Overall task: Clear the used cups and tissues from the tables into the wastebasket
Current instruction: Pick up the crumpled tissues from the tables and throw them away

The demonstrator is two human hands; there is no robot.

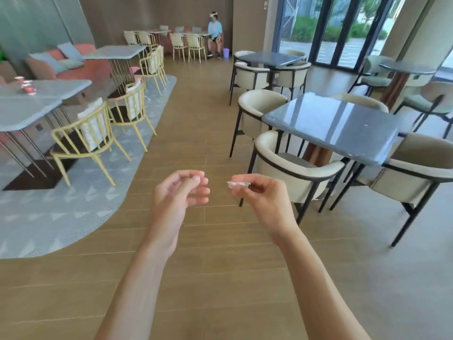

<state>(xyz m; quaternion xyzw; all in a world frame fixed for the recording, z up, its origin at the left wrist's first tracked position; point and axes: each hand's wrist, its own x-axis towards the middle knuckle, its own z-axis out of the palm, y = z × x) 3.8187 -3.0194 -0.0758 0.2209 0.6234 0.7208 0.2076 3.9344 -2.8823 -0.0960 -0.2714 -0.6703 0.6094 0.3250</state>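
Both my hands are raised over the wooden floor in the middle of the aisle. My right hand pinches a small crumpled white tissue between thumb and fingers. My left hand hangs a short gap to the left of it, fingers loosely curled and holding nothing. Several red-and-white used cups stand on the pale grey table at the far left. A purple wastebasket stands on the floor at the back, beside a seated person.
A dark square table with cream armchairs is close on my right. Yellow wire chairs and a grey rug lie to the left. A person sits at the far wall. More tables stand by the windows.
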